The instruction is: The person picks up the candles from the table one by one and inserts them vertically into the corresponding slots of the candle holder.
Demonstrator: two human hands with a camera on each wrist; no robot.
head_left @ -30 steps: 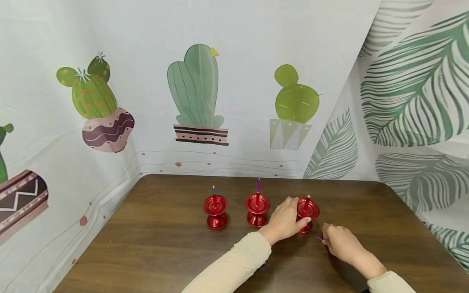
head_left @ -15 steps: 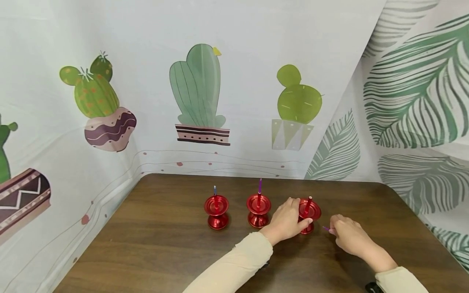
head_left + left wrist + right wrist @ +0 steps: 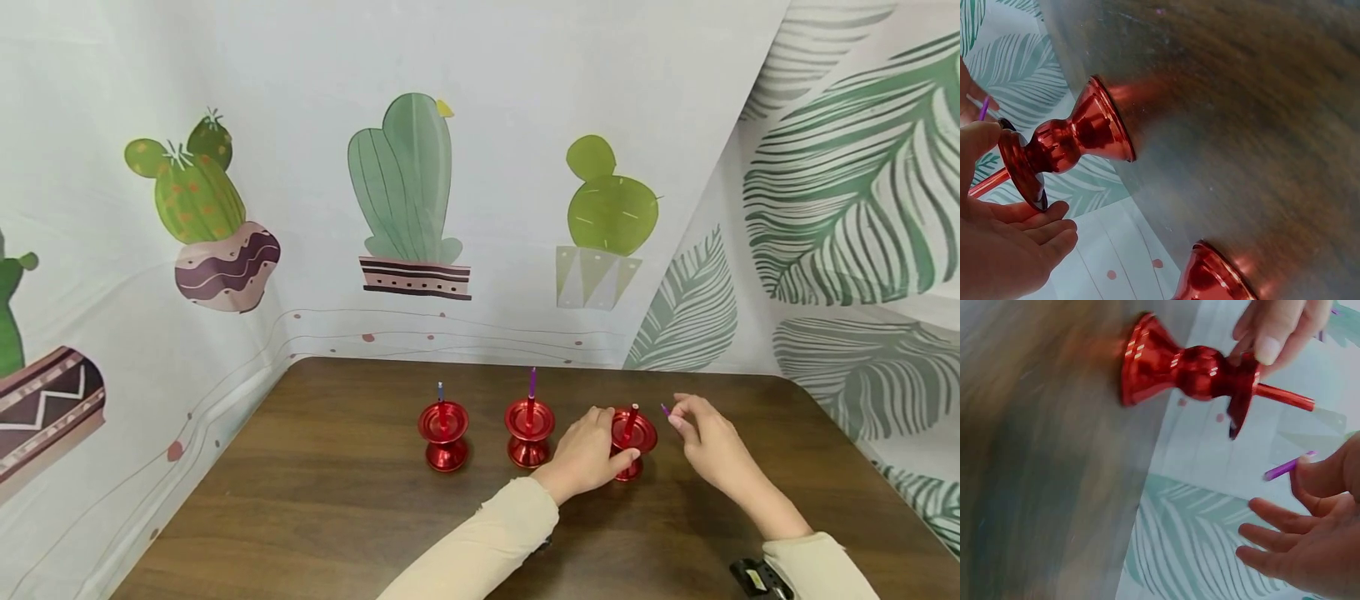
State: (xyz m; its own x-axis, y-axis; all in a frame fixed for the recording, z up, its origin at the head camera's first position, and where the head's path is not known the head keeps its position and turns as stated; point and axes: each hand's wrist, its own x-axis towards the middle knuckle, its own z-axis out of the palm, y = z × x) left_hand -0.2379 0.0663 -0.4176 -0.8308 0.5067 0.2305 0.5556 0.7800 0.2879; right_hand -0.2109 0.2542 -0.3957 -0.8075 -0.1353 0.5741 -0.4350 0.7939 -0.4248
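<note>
My left hand grips the rightmost red metallic candle holder by the rim of its dish, thumb on the near side and fingers behind. The holder stands upright on the table; a red tube rises from its dish with nothing in its top. To the right, my right hand is raised and pinches a thin purple candle between thumb and forefinger, its other fingers spread. The candle is tilted, apart from the tube, a little to its right in the head view.
A second red holder stands just left of my left hand, with a thin purple candle upright in its tube. Further left is a third holder bearing a short blue candle. Behind the brown table hangs a cloth printed with cacti and leaves.
My right hand has lifted from low beside the holder, up and slightly to the right, with the purple candle turning from nearly flat to tilted upward. My left hand has stayed on the holder.
</note>
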